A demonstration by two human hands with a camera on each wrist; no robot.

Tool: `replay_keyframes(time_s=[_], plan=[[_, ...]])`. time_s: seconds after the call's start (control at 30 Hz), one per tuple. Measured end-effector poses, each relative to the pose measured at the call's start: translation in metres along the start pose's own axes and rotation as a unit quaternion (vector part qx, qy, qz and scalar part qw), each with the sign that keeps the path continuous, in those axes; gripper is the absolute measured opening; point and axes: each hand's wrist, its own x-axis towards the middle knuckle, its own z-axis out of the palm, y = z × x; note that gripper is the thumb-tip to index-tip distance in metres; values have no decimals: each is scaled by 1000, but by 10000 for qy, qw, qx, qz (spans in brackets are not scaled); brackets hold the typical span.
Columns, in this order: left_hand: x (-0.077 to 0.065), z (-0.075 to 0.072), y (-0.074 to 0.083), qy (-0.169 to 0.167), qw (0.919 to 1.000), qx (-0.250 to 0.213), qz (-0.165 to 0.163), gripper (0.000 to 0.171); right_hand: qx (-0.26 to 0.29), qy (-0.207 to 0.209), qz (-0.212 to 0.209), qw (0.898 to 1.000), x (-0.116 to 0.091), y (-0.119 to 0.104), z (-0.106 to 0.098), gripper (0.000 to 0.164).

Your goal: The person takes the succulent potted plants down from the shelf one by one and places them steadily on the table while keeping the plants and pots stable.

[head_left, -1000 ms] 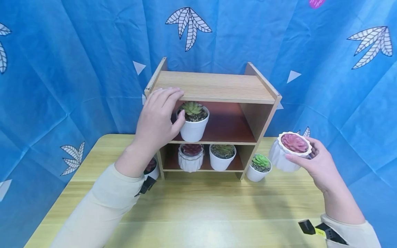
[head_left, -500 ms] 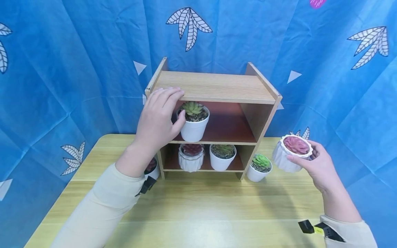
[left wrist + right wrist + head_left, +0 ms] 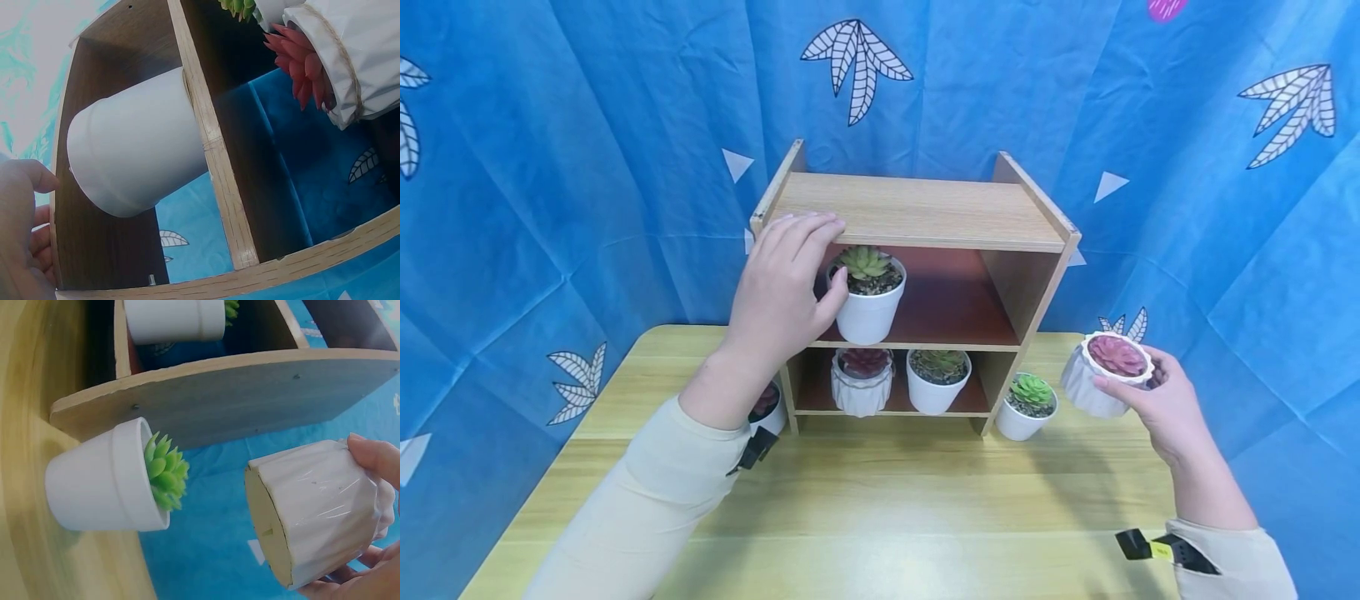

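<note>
My right hand [image 3: 1172, 408] grips a white fluted pot [image 3: 1093, 387] with a pink succulent, held above the table to the right of the wooden shelf. In the right wrist view the fluted pot [image 3: 319, 509] shows its pale base, with thumb and fingers about its rim. Up at the shelf's left front, my left hand [image 3: 786, 287] rests with its fingers over the edge of the top board [image 3: 917, 208]. Its thumb overlaps a smooth white pot [image 3: 868, 312] with a green succulent on the middle shelf; no grip on that pot shows.
Two potted succulents, one in a twine-tied pot [image 3: 861, 390] and one in a plain white pot [image 3: 936, 392], stand on the lower shelf. A bright green succulent [image 3: 1030, 392] stands right of the shelf. Another pot [image 3: 771, 412] at left is partly hidden. Blue cloth [image 3: 647, 125] surrounds the table.
My right hand has shifted slightly right and down with the fluted pot. The left hand keeps its place, and the pots on the shelf have not moved.
</note>
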Motion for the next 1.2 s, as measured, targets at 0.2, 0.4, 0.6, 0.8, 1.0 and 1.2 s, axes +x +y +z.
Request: replay_keyframes(time_s=[0.2, 0.4, 0.6, 0.8, 1.0, 1.2], plan=[[0, 0, 0, 25, 10000, 9, 13, 45, -175, 115, 163, 9996, 4, 10, 0, 81], [0, 1, 0, 26, 10000, 6, 6, 45, 70, 157, 98, 9998, 8, 23, 1, 80], [0, 1, 0, 21, 10000, 21, 0, 45, 562, 134, 50, 9983, 12, 32, 3, 83], [-1, 1, 1, 23, 10000, 41, 1, 45, 830, 217, 93, 9963, 15, 40, 6, 79], [-1, 2, 1, 11, 10000, 58, -1, 45, 1233, 241, -82, 9920, 18, 51, 9, 65], [-1, 2, 1, 13, 10000, 67, -3, 46, 1111, 241, 12, 9935, 20, 61, 13, 60]])
